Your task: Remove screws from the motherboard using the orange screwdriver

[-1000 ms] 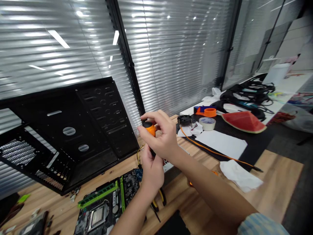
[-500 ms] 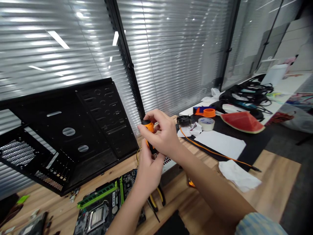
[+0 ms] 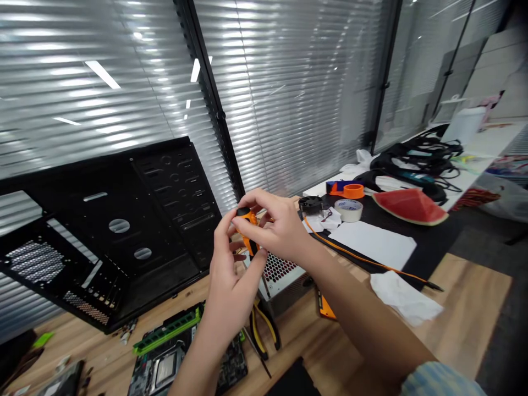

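Both my hands meet around an upright orange-and-black screwdriver (image 3: 247, 234). My right hand (image 3: 278, 225) pinches its handle near the black cap. My left hand (image 3: 231, 280) curls around the handle from the other side, its thumb against the lower part. A thin shaft runs down from the handle toward a light grey metal box with a honeycomb grille (image 3: 282, 269), which looks like a power supply. Whether the tip touches the box I cannot tell. Below my left hand lie a motherboard (image 3: 165, 366) with a green memory stick and yellow-and-black pliers (image 3: 266, 330).
A black computer case (image 3: 160, 242) leans at the left before the blinds. To the right are a small fan (image 3: 311, 205), a tape roll (image 3: 348, 210), white paper (image 3: 371, 242), an orange cable (image 3: 363, 256), a crumpled tissue (image 3: 406, 297) and a red watermelon-slice-shaped object (image 3: 410, 206).
My left hand has shifted left and up, its fingers now higher around the screwdriver handle. More of the grille box and pliers shows. My right hand stays on the handle, slightly lower.
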